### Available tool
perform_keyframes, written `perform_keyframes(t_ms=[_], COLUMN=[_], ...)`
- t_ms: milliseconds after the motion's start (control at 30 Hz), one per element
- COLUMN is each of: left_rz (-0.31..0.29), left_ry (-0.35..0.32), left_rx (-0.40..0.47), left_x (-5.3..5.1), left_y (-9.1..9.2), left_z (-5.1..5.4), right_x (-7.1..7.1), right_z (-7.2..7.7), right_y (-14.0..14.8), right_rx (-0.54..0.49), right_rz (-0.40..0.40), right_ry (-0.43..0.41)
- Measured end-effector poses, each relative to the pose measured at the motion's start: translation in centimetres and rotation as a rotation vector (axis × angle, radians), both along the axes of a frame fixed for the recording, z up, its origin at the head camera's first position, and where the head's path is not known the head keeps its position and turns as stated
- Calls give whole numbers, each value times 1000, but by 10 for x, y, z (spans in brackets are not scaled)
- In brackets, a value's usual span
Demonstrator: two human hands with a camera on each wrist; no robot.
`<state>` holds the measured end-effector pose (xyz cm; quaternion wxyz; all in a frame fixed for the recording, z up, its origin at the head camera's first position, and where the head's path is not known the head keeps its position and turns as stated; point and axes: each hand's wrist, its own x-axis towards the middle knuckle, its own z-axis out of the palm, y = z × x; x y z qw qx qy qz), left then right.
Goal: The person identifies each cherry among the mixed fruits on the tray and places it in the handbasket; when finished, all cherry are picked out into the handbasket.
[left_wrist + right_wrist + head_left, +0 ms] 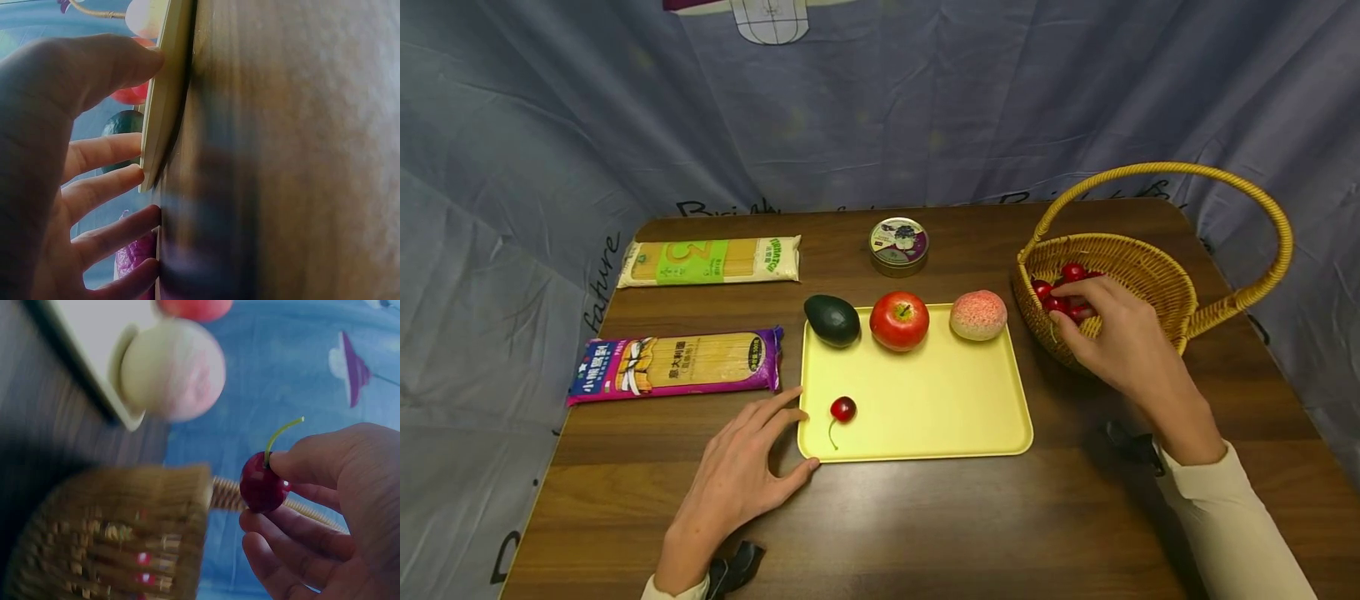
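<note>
Between the thumb and fingers of my right hand (1116,337) is a dark red cherry (261,484) with a green stem, pinched at the rim of a wicker basket (1150,258). More cherries (1073,272) lie inside the basket, partly hidden by the hand. With spread fingers, my left hand (741,467) touches the left edge and near-left corner of a pale yellow tray (925,417). A single cherry (843,409) rests on the tray near that hand. Along the tray's far side sit an avocado (832,321), a red apple (899,322) and a peach (978,316).
Two packs of pasta, one green and cream (711,261), one purple (677,365), lie on the left of the wooden table (925,533). A round tin (898,247) stands behind the tray. The basket's tall handle (1172,169) arches over it; a blue-grey curtain (880,108) hangs behind.
</note>
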<state>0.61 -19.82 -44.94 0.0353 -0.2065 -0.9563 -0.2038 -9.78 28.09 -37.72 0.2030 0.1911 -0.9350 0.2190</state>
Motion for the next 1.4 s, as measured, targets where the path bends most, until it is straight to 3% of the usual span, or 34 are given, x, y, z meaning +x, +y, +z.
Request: perform_keyframes(t_ms=[267,467,667,1400], left_rz=[7,7,7,5], left_ry=[-4,-2,7,-1], left_rx=[-6,-4,-4,-8], left_x=[0,0,0,-1], left_y=[0,0,0,0], left_z=[0,-1,-1,-1], right_x=[-20,-33,-44,-51], right_z=[-8,-14,-25,-34], right_y=[22,30,34,41], right_rx=[36,62,97,106], right_rz=[-54,-65,-24,-36], right_ry=[-42,-159,-253,-344])
